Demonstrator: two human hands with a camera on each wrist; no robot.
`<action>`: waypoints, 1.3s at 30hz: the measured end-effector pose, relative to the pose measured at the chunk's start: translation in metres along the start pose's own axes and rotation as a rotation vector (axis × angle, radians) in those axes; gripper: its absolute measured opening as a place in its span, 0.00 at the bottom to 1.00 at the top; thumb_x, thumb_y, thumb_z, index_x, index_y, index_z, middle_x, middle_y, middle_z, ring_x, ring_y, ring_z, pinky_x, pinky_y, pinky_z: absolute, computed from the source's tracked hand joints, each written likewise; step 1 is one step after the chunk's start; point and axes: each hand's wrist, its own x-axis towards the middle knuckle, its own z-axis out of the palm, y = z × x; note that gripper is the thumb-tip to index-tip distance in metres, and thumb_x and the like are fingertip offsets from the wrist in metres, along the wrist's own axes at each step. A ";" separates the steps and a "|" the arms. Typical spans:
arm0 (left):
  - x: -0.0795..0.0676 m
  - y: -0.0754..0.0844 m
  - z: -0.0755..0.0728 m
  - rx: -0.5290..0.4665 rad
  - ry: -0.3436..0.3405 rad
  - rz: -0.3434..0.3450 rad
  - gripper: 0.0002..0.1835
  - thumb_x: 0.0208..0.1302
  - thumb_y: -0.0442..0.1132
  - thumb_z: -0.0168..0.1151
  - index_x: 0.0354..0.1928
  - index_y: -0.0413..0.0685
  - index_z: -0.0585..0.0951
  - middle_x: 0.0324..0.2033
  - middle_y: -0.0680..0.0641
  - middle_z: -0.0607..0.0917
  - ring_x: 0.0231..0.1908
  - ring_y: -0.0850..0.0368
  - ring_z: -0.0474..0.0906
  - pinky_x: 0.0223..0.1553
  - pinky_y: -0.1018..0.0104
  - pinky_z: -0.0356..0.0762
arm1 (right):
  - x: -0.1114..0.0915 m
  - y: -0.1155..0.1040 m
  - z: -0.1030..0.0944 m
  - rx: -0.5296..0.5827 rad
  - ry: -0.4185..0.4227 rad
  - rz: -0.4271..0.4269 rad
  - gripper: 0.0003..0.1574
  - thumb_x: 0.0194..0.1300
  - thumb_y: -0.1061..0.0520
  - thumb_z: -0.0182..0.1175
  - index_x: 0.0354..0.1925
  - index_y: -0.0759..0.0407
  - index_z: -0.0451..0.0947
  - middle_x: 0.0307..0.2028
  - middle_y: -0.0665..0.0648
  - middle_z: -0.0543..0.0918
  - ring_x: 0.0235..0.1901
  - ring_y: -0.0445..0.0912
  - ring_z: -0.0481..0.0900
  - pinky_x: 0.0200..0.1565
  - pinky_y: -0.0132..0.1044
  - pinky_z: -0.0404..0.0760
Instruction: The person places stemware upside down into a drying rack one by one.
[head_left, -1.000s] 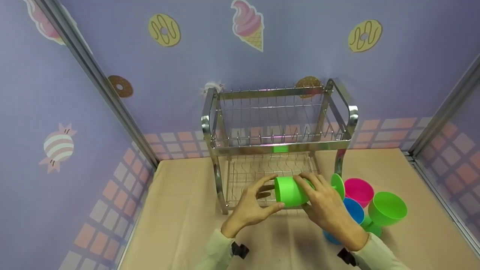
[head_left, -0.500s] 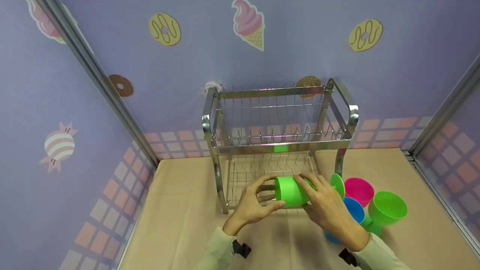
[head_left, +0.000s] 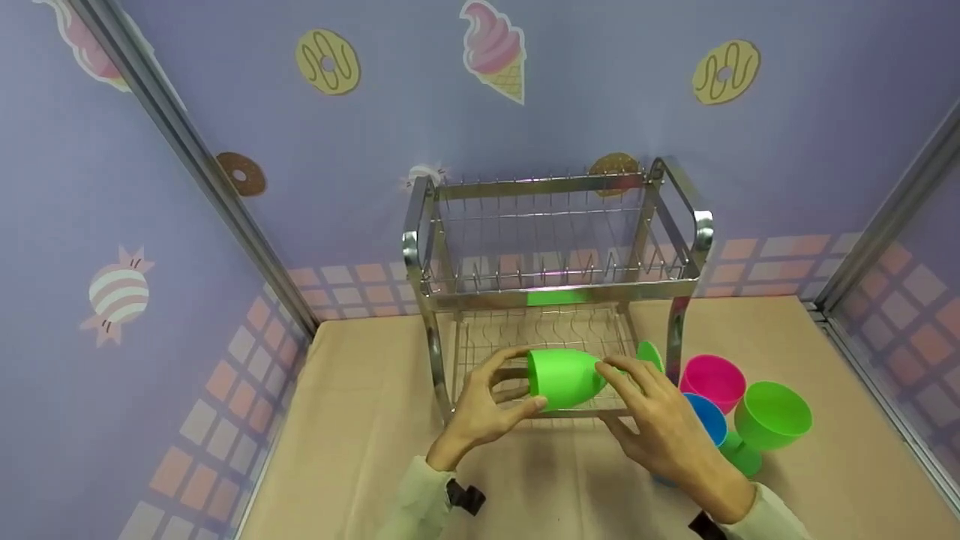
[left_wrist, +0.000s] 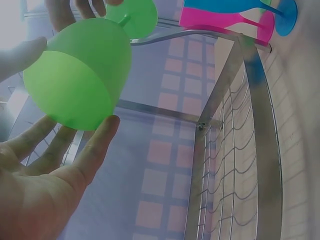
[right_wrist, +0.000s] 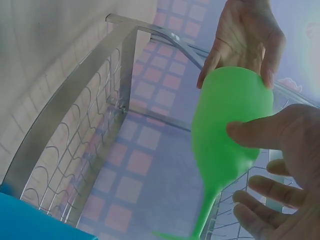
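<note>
A plastic green goblet (head_left: 564, 381) lies sideways in the air before the rack, its mouth to the left. My left hand (head_left: 480, 409) grips it round the rim with thumb and fingertips. By the bowl's stem end is my right hand (head_left: 664, 420), which hides part of the stem in the head view. In the right wrist view, the right thumb (right_wrist: 245, 132) overlaps the bowl while the other fingers (right_wrist: 265, 202) are spread loosely off it; whether the thumb touches cannot be told.
A two-tier metal dish rack (head_left: 562, 298) stands against the patterned wall. To the right on the cloth-covered table (head_left: 360, 450) are a pink goblet (head_left: 712, 381), a blue goblet (head_left: 706, 420) partly behind my right hand, and another green goblet (head_left: 772, 416).
My left hand has moved slightly left with the green goblet. The right hand has loosened and drawn back to the right, so more of the bowl shows.
</note>
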 end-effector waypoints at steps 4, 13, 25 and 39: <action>-0.002 -0.001 -0.006 -0.002 0.026 0.015 0.36 0.63 0.39 0.77 0.72 0.44 0.74 0.68 0.34 0.76 0.62 0.34 0.82 0.59 0.53 0.89 | -0.010 0.000 0.002 0.086 0.054 0.000 0.46 0.46 0.60 0.87 0.64 0.61 0.81 0.59 0.59 0.84 0.58 0.51 0.84 0.64 0.37 0.85; -0.001 0.001 -0.006 -0.030 0.067 0.026 0.38 0.62 0.39 0.78 0.72 0.40 0.74 0.69 0.34 0.75 0.63 0.34 0.81 0.59 0.53 0.88 | -0.036 -0.010 0.042 0.545 0.217 0.231 0.42 0.49 0.70 0.83 0.62 0.58 0.82 0.53 0.57 0.87 0.52 0.51 0.88 0.58 0.26 0.85; 0.001 0.004 0.001 -0.044 0.057 0.028 0.38 0.63 0.39 0.78 0.73 0.41 0.73 0.67 0.35 0.76 0.62 0.35 0.82 0.59 0.53 0.88 | -0.021 -0.021 0.062 1.089 0.111 0.763 0.44 0.68 0.68 0.71 0.76 0.66 0.63 0.70 0.66 0.74 0.64 0.46 0.82 0.66 0.35 0.83; 0.007 0.005 0.010 -0.064 0.057 0.048 0.37 0.62 0.38 0.78 0.71 0.41 0.73 0.68 0.35 0.75 0.63 0.35 0.81 0.59 0.54 0.88 | -0.002 -0.019 0.064 1.531 0.242 0.826 0.42 0.81 0.65 0.54 0.82 0.71 0.47 0.74 0.59 0.68 0.71 0.43 0.75 0.73 0.38 0.77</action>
